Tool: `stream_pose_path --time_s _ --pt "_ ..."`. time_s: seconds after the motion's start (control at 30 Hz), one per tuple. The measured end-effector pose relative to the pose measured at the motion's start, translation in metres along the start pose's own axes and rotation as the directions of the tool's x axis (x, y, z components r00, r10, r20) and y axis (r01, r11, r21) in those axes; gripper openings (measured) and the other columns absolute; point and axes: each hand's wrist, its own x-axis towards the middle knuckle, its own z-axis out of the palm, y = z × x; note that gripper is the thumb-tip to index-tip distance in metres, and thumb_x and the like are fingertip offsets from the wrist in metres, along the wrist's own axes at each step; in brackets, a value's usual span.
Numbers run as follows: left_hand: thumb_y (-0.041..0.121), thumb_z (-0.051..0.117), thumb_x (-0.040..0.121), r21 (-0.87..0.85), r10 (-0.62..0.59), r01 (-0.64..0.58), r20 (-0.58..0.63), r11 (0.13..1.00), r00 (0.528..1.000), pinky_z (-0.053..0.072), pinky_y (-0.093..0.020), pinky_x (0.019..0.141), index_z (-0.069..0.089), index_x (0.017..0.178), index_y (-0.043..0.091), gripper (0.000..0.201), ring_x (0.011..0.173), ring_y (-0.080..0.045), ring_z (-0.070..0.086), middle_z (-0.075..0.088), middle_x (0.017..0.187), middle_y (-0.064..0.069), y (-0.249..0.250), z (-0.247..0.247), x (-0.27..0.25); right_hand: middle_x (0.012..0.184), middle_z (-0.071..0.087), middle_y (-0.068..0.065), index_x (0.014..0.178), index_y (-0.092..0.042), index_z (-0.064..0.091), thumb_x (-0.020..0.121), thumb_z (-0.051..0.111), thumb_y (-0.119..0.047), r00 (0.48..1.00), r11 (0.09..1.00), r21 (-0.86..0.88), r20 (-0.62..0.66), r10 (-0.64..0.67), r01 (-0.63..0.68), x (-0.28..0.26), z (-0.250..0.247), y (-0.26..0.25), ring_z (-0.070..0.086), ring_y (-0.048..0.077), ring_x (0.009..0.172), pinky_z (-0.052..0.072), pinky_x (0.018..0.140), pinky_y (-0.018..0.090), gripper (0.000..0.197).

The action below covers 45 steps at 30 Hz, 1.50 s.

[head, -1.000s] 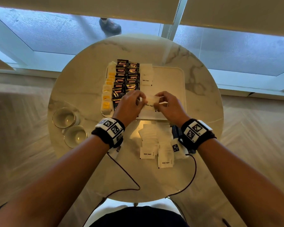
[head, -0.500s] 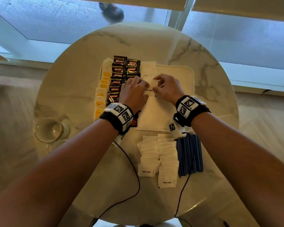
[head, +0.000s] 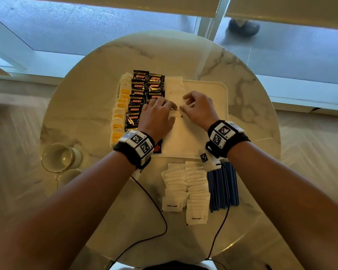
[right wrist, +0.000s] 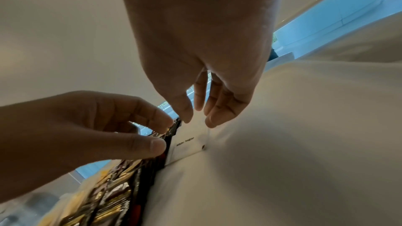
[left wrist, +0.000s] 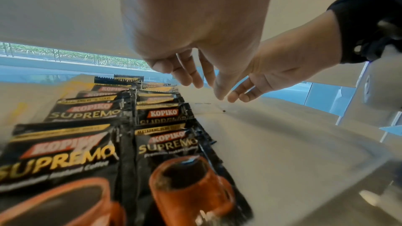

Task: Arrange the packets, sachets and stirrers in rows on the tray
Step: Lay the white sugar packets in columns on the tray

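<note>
Sugar sachet (head: 175, 113) flat on tray (head: 220, 90), between left hand (head: 156, 117) and right hand (head: 198, 108); fingertips of both at its edges, loosely curled, grip unclear. Bare tray to right.

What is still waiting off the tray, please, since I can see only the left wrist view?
Observer: Two overlapping columns of white sugar sachets lie on the marble table, on the person's side of the tray.
Operator: Thank you. Are the stirrers on the tray yet?
Observer: No. The bundle of blue stirrers lies on the table, just right of those sachets.
</note>
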Motion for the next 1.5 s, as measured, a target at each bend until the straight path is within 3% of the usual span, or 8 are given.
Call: stream_pose_path --time_s 0.27,0.37,0.57,0.8,1.0,1.23,1.33,1.5 --pt "0.033 0.06 0.095 -0.165 0.188 -0.18 0.032 0.97 0.982 0.05 -0.035 0.09 0.06 0.12 0.027 0.025 0.106 -0.011 0.057 0.06 0.12 0.006 0.003 -0.001 -0.109 0.088 0.069 -0.004 0.103 -0.018 0.072 0.091 0.069 -0.022 0.998 0.997 0.074 0.066 -0.004 0.0 -0.081 -0.015 -0.01 0.063 0.009 0.082 0.046 0.072 0.011 0.012" --pt "0.032 0.061 0.095 -0.223 0.249 -0.231 0.054 0.947 0.967 0.053 -0.034 0.076 0.063 0.112 0.022 0.02 0.09 -0.011 0.057 0.061 0.109 0.004 0.001 0.01 -0.16 0.088 0.07 -0.003 0.101 -0.019 0.072 0.091 0.069 -0.021 0.996 0.996 0.087 0.092 0.01 -0.018 -0.123 -0.011 -0.01 0.064 0.01 0.081 0.05 0.075 0.017 0.01" --pt "0.047 0.068 0.086 -0.297 0.003 0.07 0.239 0.952 0.971 0.051 -0.034 0.065 0.05 0.091 0.025 0.029 0.072 -0.013 0.054 0.057 0.086 0.009 0.003 0.03 -0.22 0.089 0.07 -0.004 0.101 -0.017 0.071 0.092 0.069 -0.018 0.991 0.987 0.157 0.132 -0.001 -0.02 -0.198 0.007 -0.008 0.064 0.006 0.079 0.051 0.074 0.013 0.009" --pt "0.025 0.066 0.091 -0.375 -0.035 0.135 0.263 0.917 0.964 0.051 -0.034 0.074 0.055 0.102 0.02 0.017 0.078 -0.017 0.062 0.061 0.083 0.01 0.001 0.037 -0.233 0.09 0.069 -0.006 0.101 -0.018 0.071 0.093 0.068 -0.019 0.99 0.991 0.127 0.138 0.024 -0.042 -0.246 0.022 -0.006 0.065 0.006 0.082 0.055 0.079 0.019 0.008" --pt "0.02 0.057 0.099 -0.36 0.086 -0.02 0.169 0.933 0.982 0.05 -0.031 0.082 0.067 0.109 0.014 0.016 0.089 -0.017 0.06 0.065 0.099 -0.002 -0.006 0.015 -0.233 0.096 0.062 -0.004 0.108 -0.017 0.069 0.09 0.068 -0.019 0.982 0.996 0.085 0.188 0.015 -0.032 -0.26 0.024 -0.01 0.056 0.005 0.082 0.047 0.079 0.02 0.018" --pt "0.02 0.057 0.099 -0.441 0.134 -0.094 0.062 0.893 0.989 0.044 -0.016 0.077 0.066 0.107 0.015 0.013 0.084 -0.007 0.055 0.062 0.097 0.004 0.006 -0.004 -0.218 0.106 0.061 0.0 0.116 -0.023 0.069 0.09 0.064 -0.048 0.963 0.999 -0.037 0.27 -0.005 0.016 -0.256 0.032 -0.008 0.053 0.017 0.1 0.046 0.092 0.038 0.036" --pt "0.024 0.062 0.096 -0.434 0.017 0.037 0.118 0.9 0.993 0.051 -0.027 0.078 0.062 0.11 0.014 0.017 0.081 -0.01 0.058 0.063 0.092 0.004 0.012 0.003 -0.214 0.08 0.062 -0.002 0.093 -0.014 0.065 0.1 0.058 -0.034 0.969 0.999 0.037 0.249 0.002 -0.012 -0.253 0.025 -0.007 0.055 0.009 0.072 0.046 0.07 0.032 0.023" --pt "0.037 0.08 0.079 -0.379 -0.114 0.257 0.36 0.889 0.926 0.056 -0.035 0.077 0.052 0.103 0.02 0.041 0.079 -0.013 0.065 0.068 0.082 0.006 0.018 0.024 -0.215 0.08 0.062 -0.003 0.102 -0.015 0.062 0.102 0.055 -0.034 0.976 0.989 0.047 0.173 0.132 -0.142 -0.248 0.016 0.008 0.056 0.007 0.071 0.039 0.064 0.022 0.021"
